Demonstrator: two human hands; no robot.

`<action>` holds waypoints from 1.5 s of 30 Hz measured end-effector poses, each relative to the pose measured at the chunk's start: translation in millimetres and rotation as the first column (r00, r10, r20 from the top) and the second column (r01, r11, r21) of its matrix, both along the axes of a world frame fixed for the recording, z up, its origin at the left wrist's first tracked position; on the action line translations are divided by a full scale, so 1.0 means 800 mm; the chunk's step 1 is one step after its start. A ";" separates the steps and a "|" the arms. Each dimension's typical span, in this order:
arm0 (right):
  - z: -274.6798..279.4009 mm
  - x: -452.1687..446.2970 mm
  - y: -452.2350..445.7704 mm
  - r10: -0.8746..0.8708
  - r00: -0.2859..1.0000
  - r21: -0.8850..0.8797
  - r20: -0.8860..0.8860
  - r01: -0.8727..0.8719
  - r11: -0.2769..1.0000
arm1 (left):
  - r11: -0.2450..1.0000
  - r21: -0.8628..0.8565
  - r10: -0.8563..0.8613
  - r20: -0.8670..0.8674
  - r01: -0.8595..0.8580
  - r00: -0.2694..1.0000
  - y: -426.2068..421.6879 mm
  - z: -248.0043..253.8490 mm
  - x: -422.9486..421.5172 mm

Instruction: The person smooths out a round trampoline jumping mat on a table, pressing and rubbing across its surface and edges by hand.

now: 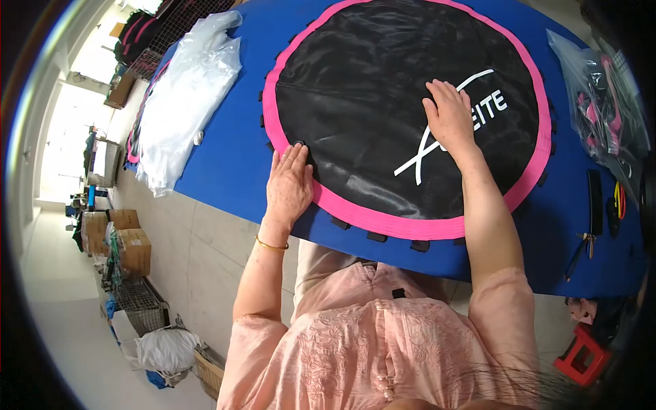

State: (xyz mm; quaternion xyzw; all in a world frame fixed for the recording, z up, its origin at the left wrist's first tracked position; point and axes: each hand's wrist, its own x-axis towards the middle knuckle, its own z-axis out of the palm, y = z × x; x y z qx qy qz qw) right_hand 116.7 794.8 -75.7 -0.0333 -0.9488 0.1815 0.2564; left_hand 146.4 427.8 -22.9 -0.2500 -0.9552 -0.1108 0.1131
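Across my view spreads a blue table (232, 137), the biggest thing I can see. Lying on it, and nearly filling its middle, is a black round sheet (379, 113) ringed by a pink border (383, 224), its near edge close to the person's waist. Left of it I see crumpled clear plastic (188, 102); far right, a clear bag (598, 102) with pink and black pieces inside. White lettering (490, 108) slants over the sheet, partly hidden by the right hand (449, 117), which lies spread on the surface, thumb apart from the other fingers, gripping nothing. The left hand (288, 186) rests over the border at the sheet's near left, fingers straight and close together; I cannot tell whether it pinches anything underneath. Near the right table edge lies a slim black strip (594, 205). Smallest are the black tabs (376, 237) poking out beyond the pink.
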 end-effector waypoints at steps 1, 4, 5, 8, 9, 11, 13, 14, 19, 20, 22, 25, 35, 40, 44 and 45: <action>0.000 0.000 -0.001 -0.001 1.000 0.001 -0.007 0.001 1.000 | 1.000 -0.017 0.008 -0.007 -0.009 1.000 -0.001 0.001 -0.002; 0.002 0.000 -0.001 -0.006 1.000 -0.006 0.017 0.006 1.000 | 0.995 0.020 -0.098 0.036 0.098 0.994 0.010 0.008 0.016; 0.003 0.000 -0.002 -0.009 1.000 -0.008 0.017 0.009 1.000 | 0.986 0.051 -0.164 0.057 0.161 0.985 0.018 0.011 0.029; 0.004 0.000 -0.002 -0.010 1.000 -0.005 0.022 0.010 1.000 | 0.962 0.059 -0.272 0.069 0.268 0.960 0.042 0.015 0.071; 0.004 0.000 -0.002 -0.005 1.000 -0.006 0.021 0.006 1.000 | 0.952 0.062 -0.304 0.071 0.300 0.950 0.051 0.017 0.083; 0.002 0.001 -0.001 -0.002 1.000 -0.005 0.024 0.002 1.000 | 0.952 0.068 -0.305 0.082 0.300 0.949 0.055 0.016 0.090; 0.001 0.000 -0.001 -0.004 1.000 0.007 0.008 0.004 1.000 | 0.963 0.073 -0.266 0.094 0.260 0.959 0.049 0.016 0.082; 0.001 0.000 -0.002 -0.005 1.000 0.007 0.011 0.005 1.000 | 0.976 0.040 -0.217 0.050 0.215 0.975 0.043 0.012 0.073; 0.002 0.001 -0.003 -0.009 1.000 0.015 -0.005 0.009 1.000 | 0.984 0.011 -0.177 0.010 0.177 0.984 0.037 0.009 0.055; 0.001 0.000 -0.002 -0.008 1.000 0.003 -0.001 0.008 1.000 | 0.969 0.036 -0.247 0.045 0.245 0.968 0.046 0.011 0.064; 0.000 0.001 -0.003 -0.011 1.000 0.013 -0.018 0.011 1.000 | 0.933 0.080 -0.358 0.093 0.351 0.929 0.072 0.022 0.087; 0.001 0.000 -0.004 -0.014 1.000 0.004 -0.008 0.014 1.000 | 0.857 0.212 -0.505 0.165 0.470 0.847 0.107 0.026 0.127; -0.003 -0.001 -0.005 -0.027 0.999 0.012 -0.023 0.028 1.000 | 0.928 0.079 -0.372 0.136 0.365 0.918 0.088 0.022 0.105; -0.004 -0.002 -0.005 -0.027 0.999 0.010 -0.030 0.028 1.000 | 0.815 0.205 -0.575 0.164 0.542 0.802 0.129 0.022 0.140; -0.006 -0.001 -0.005 -0.021 0.999 0.010 -0.046 0.021 1.000 | 0.853 0.184 -0.516 0.161 0.488 0.841 0.120 0.023 0.129; -0.007 -0.001 -0.006 -0.024 0.998 0.019 -0.058 0.025 0.999 | 0.853 0.182 -0.516 0.165 0.488 0.840 0.115 0.024 0.126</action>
